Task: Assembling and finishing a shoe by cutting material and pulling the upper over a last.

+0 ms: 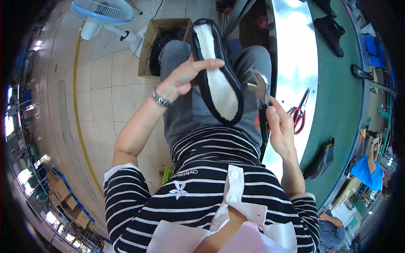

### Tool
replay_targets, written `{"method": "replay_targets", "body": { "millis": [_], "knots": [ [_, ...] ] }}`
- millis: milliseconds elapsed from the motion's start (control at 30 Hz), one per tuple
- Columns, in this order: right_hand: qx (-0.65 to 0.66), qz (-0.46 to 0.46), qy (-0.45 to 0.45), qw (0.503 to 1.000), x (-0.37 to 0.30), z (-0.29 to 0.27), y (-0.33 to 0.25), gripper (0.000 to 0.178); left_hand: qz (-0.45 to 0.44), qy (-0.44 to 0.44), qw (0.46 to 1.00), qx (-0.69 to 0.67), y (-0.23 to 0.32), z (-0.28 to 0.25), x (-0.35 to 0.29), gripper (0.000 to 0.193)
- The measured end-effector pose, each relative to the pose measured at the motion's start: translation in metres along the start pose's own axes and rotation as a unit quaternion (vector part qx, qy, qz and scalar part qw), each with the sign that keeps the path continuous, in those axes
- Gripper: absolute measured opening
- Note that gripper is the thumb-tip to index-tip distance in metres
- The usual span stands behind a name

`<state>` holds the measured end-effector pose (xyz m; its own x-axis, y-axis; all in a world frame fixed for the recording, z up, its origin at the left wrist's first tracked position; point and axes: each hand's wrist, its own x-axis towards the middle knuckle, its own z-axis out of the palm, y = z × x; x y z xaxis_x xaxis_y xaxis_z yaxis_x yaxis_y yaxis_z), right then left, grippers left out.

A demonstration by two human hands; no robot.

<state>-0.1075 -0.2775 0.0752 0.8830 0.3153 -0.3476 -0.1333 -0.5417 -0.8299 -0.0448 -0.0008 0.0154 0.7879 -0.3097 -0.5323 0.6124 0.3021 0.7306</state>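
Note:
My left hand (188,72) grips a black shoe (223,95) over my lap. The underside of the shoe faces up, pale in the middle, with black material folded in around its rim. My thumb lies across its narrow waist, while the other fingers are hidden beneath. On the right, my right hand (280,126) is closed around the dark handles of metal pincers (260,86). Their head points away from me, close beside the shoe but apart from it.
A shiny metal worktop (295,50) runs along my right, with red-handled scissors (298,116) on it. Beyond lies a green surface with several black shoes (322,160). At the far left stand a cardboard box (145,61) of dark scraps and a fan (103,12). Other people sit at right.

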Motion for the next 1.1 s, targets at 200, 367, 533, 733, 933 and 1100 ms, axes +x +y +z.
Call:
{"method": "replay_targets", "body": {
  "millis": [200, 367, 533, 733, 933, 1100],
  "knots": [
    [0.265, 0.025, -0.050, 0.963, -0.001, -0.014, 0.019, 0.020, 0.167, -0.022, 0.967, 0.191, -0.037, 0.006, -0.023, 0.122],
    [0.286, 0.104, -0.159, 0.939, 0.006, -0.005, 0.016, 0.027, 0.293, -0.085, 0.916, 0.262, -0.089, 0.002, -0.019, 0.133],
    [0.204, 0.137, -0.233, 0.941, 0.013, 0.004, 0.010, 0.043, 0.290, -0.122, 0.926, 0.209, -0.112, -0.008, -0.013, 0.138],
    [0.220, 0.170, -0.287, 0.917, 0.018, 0.012, 0.014, 0.051, 0.158, -0.146, 0.974, 0.076, -0.082, -0.011, -0.011, 0.101],
    [0.149, 0.173, -0.329, 0.916, 0.022, 0.010, 0.010, 0.060, 0.202, 0.036, 0.972, 0.119, -0.074, 0.034, -0.001, 0.064],
    [0.082, 0.188, -0.369, 0.906, 0.017, 0.008, -0.001, 0.065, 0.223, 0.079, 0.971, 0.034, -0.077, 0.059, -0.018, 0.053]
  ]
}}
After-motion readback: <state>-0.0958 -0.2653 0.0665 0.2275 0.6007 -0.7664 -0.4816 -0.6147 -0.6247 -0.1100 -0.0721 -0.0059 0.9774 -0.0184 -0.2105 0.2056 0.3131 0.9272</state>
